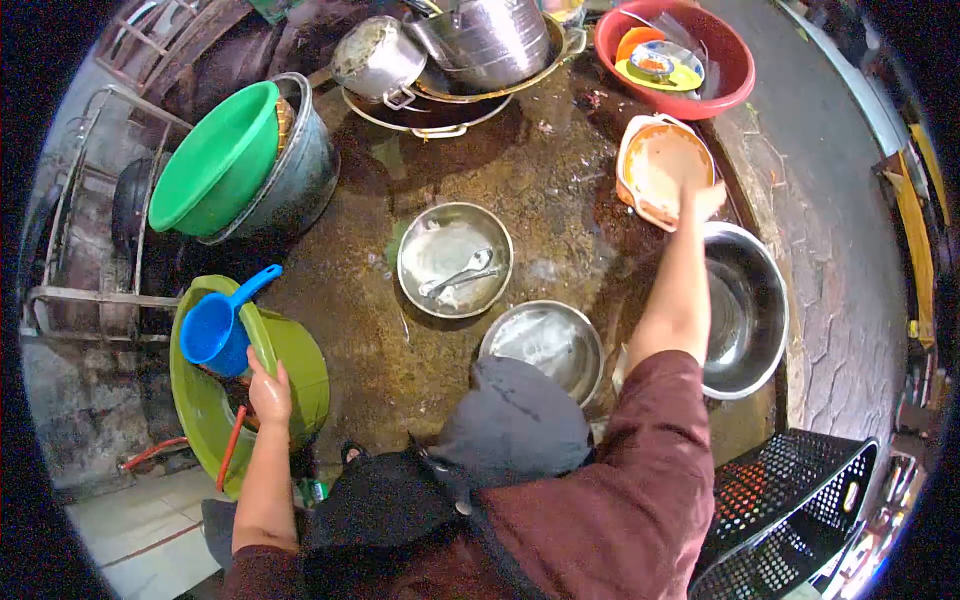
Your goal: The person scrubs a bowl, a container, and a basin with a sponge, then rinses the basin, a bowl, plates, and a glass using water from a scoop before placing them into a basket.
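My left hand (268,390) is closed around the rim of an olive-green tub (310,375), which leans on its side toward the left. A blue dipper (210,335) rests at the tub's upper edge, its handle pointing up and right. On the far right, my right hand (703,203) is at the near right rim of an orange basin (665,165) with a pale edge, and seems to grip it; some fingers blend into its pale inside. Just below that forearm stands a steel bowl (740,310).
A metal pan (425,255) holding spoons and another round pan (560,335) lie on the wet floor. Pots (380,60) are stacked at the back, near a red basin (735,85) of dishes. A green basin (215,160) leans left; a black crate (800,480) stands front right.
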`<state>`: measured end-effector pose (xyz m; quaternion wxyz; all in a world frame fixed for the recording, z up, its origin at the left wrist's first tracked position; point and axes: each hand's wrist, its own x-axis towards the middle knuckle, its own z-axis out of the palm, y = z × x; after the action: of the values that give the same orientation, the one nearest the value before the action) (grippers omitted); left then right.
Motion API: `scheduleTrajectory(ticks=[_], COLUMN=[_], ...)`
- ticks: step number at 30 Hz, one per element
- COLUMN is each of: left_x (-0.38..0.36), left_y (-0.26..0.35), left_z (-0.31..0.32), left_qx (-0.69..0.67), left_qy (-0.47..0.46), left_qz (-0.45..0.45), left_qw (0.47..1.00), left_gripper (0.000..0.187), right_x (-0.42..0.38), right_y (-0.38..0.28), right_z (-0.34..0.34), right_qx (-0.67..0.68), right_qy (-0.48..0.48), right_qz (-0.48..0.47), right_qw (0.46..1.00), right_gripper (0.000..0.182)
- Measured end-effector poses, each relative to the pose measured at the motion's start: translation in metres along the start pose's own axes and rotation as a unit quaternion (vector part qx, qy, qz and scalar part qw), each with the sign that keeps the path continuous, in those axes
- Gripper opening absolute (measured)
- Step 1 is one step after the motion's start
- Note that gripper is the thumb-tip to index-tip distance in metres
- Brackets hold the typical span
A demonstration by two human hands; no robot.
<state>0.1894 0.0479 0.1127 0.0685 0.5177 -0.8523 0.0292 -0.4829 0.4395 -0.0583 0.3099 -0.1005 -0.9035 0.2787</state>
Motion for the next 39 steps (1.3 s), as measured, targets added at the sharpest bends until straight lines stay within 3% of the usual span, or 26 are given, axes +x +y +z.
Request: scheduleTrajectory(ticks=[2,4,5,8,9,12,14,16,17,21,23,24,26,27,31,32,34,36,39], left_x=[0.000,0.000,0.000,0.000,0.000,0.001,0.001,0.001,0.000,0.001,0.000,0.000,0.000,0.000,0.002,-0.001,0.000,-0.001,0.001], left_y=[0.007,0.007,0.006,0.000,-0.001,-0.001,0.000,-0.001,-0.002,-0.005,0.000,-0.001,-0.004,-0.005,0.000,0.000,-0.002,0.003,-0.001], left_z=[-0.006,-0.005,-0.006,-0.001,0.001,0.003,0.002,0.002,0.002,0.002,0.000,0.001,0.003,0.004,0.001,-0.002,0.000,-0.007,-0.003], left_qx=[0.016,0.027,0.039,0.038,0.043,0.040,0.029,0.021,0.012,0.014,0.017,0.018,0.015,0.014,0.011,0.021,-0.006,-0.019,0.007], left_qy=[-0.042,-0.051,-0.059,-0.037,-0.038,-0.040,-0.030,-0.024,-0.020,-0.018,-0.028,-0.031,-0.007,-0.011,-0.011,-0.020,-0.004,-0.022,-0.022], left_qz=[-0.029,-0.039,-0.045,-0.032,-0.032,-0.035,-0.029,-0.022,-0.014,-0.015,-0.019,-0.022,0.003,-0.002,-0.001,-0.012,0.007,-0.004,-0.025], left_qw=[0.999,0.998,0.996,0.998,0.998,0.998,0.999,0.999,1.000,1.000,0.999,0.999,1.000,1.000,1.000,1.000,1.000,1.000,0.999], left_gripper=[0.062,0.062,0.063,0.063,0.063,0.063,0.062,0.062,0.062,0.061,0.062,0.062,0.062,0.062,0.061,0.060,0.061,0.062,0.062], right_x=[0.022,0.029,0.029,0.028,0.029,0.022,0.011,0.006,0.008,-0.012,-0.016,-0.013,-0.008,-0.007,-0.003,0.001,0.012,-0.009,-0.048], right_y=[0.026,0.036,0.032,0.017,0.042,-0.014,-0.030,-0.044,-0.045,-0.086,-0.110,-0.115,-0.128,-0.135,-0.120,-0.121,-0.073,-0.090,-0.067], right_z=[0.004,0.003,0.000,-0.013,0.019,-0.037,-0.036,-0.034,-0.024,-0.040,-0.068,-0.074,-0.088,-0.101,-0.113,-0.120,-0.094,-0.134,-0.129], right_qx=[0.043,0.133,0.135,-0.090,-0.130,-0.129,-0.035,-0.050,-0.094,-0.087,-0.090,-0.092,-0.112,-0.112,-0.104,-0.147,0.076,0.288,0.415], right_qy=[-0.089,-0.230,-0.233,-0.242,-0.165,-0.231,-0.192,-0.243,-0.322,-0.270,-0.210,-0.212,-0.186,-0.192,-0.047,-0.073,0.012,-0.116,-0.238], right_qz=[0.055,0.187,0.188,0.088,0.023,0.108,0.096,0.098,0.067,0.074,-0.040,-0.043,-0.136,-0.114,-0.221,-0.183,-0.191,0.016,0.029], right_qw=[0.994,0.946,0.944,0.962,0.977,0.958,0.976,0.964,0.940,0.956,0.973,0.972,0.967,0.968,0.969,0.969,0.979,0.950,0.878], right_gripper=[0.094,0.101,0.101,0.071,0.056,0.055,0.042,0.043,0.040,0.033,0.027,0.027,0.024,0.023,0.019,0.018,0.020,0.022,0.027])
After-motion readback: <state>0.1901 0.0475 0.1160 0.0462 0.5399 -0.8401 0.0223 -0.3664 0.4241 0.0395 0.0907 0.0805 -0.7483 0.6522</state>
